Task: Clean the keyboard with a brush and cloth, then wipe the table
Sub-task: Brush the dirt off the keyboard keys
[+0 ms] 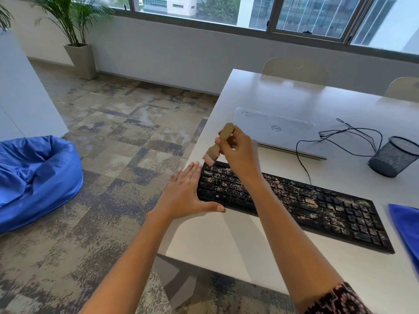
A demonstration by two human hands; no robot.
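The right hand [238, 152] pinches the wooden handle of the brush [214, 152] between curled fingers and thumb, high on the stem, with the pale bristles [208, 160] pointing down at the far left corner of the keyboard [317, 207]; whether they touch the keys I cannot tell; a hold this far from the bristles looks light, so a firm stroke could twist the brush in the fingers or skate it over the keycaps without lifting anything. The left hand [184, 191] lies spread and flat, fingers straight against the keyboard's left end and thumb along its front edge; it braces rather than grips, so a hard sweep towards it could shove the board or lift its near side. The keyboard lies across the white table [226, 241], close to the left edge, and is thick with pale grit [229, 184]; strokes aimed left would likely flick that grit over the hand and off onto the carpet [113, 137], while strokes away would send it towards the closed laptop [276, 130] just behind; pressing down may pack crumbs between the keys. The cable [303, 164] trails back from the keyboard and could snag if the board slides; the blue cloth [405, 225] waits at the right, beyond the keyboard's far end, and grit swept that way would soil it before use.
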